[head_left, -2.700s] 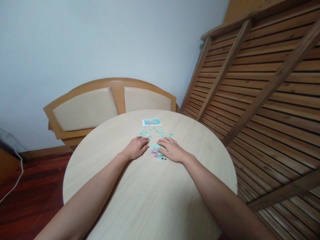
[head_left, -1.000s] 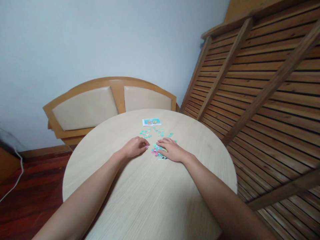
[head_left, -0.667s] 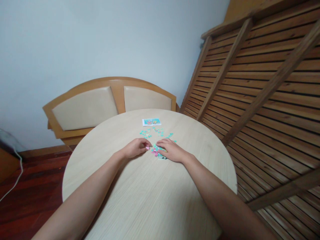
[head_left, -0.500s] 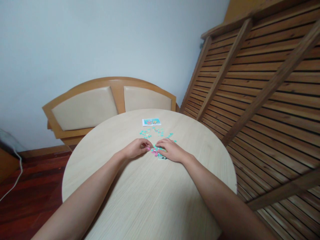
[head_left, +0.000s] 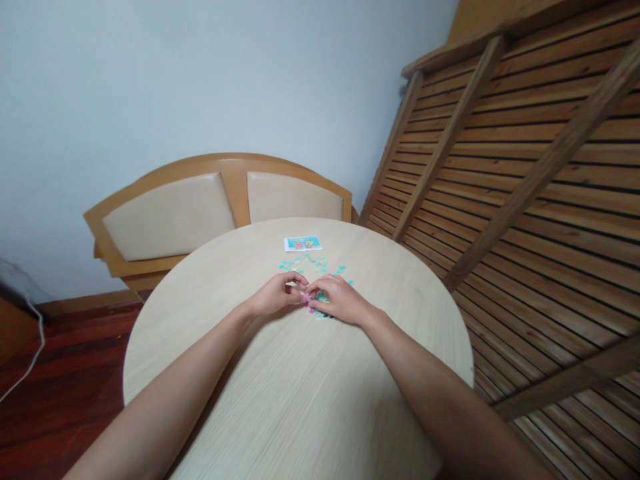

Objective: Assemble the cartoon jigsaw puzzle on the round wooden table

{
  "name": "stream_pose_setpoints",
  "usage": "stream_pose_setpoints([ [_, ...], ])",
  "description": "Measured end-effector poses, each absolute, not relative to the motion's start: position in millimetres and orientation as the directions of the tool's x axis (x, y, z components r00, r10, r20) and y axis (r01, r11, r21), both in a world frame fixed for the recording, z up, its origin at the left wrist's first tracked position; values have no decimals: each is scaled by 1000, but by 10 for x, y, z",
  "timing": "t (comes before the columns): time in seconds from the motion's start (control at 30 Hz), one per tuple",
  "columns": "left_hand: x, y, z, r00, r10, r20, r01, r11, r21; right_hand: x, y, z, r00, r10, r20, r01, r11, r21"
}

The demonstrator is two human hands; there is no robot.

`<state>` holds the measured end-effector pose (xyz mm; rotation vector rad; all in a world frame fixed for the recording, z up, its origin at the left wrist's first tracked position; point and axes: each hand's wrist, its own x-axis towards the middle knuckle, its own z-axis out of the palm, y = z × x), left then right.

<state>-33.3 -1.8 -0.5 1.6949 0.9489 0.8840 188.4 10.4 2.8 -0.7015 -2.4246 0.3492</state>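
Note:
A partly joined jigsaw puzzle (head_left: 324,315) in pink, teal and yellow lies on the table, largely covered by my hands. My left hand (head_left: 275,294) is curled at its left edge, thumb and fingers closing around a pink puzzle piece (head_left: 305,299). From the other side my right hand (head_left: 341,299) arches over the joined part, its thumb and fingertips bent in on the same pink area. The two hands' fingertips nearly meet, so the exact contact is hard to see.
Loose teal puzzle pieces (head_left: 320,264) are scattered beyond my hands. Behind them lies a picture card (head_left: 303,244) with cartoon figures on teal. The round wooden table (head_left: 280,393) stands before a padded headboard (head_left: 170,217), with a slatted wooden panel (head_left: 500,187) leaning at right.
My right hand has lifted from lying flatter on the puzzle into an arched grip, its fingertips moving left. My left hand has shifted slightly right, fingers raised, at the pink part.

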Motion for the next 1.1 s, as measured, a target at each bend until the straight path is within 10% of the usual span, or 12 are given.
stream_pose_setpoints([
  [1.1,-402,-135,142,583,778,235,589,-603,538,1960,149,0,-716,591,372,432,793,-430],
])
